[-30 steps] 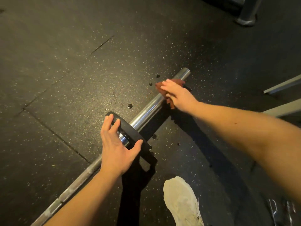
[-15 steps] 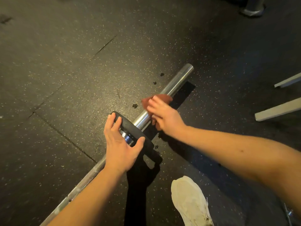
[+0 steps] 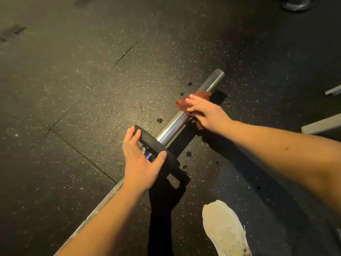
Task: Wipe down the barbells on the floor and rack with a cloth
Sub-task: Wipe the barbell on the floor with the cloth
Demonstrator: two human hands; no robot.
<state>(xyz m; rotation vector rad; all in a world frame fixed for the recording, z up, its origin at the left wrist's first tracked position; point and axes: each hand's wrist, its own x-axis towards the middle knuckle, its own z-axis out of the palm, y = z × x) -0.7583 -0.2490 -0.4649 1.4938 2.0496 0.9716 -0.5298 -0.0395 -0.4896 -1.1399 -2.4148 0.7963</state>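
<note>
Chrome steel made up the barbell, which lay on the floor on a slant from lower left to upper right, its thick far end bare and shining. A rust-brown cloth was draped over that thick end, about midway between the tip and a black plate. The right hand lay on top of the cloth, its grip closed over the fabric and the bar beneath; most of the cloth was hidden under the fingers, with only a corner showing on the far side and a scrap below the palm. The plate stood on edge on the bar, and the left hand held it, its grip clamped across the rim with the fingers on the far side and the thumb on the near side. Behind that hand the thin part of the bar ran under the forearm and was cut off at the bottom edge.

Dark wet-looking spots dotted the speckled rubber floor on both sides of the bar. A white shoe stood near the bottom, partly out of view. Two pale bars at the right edge and a metal foot at the top were cut off and could not be identified.
</note>
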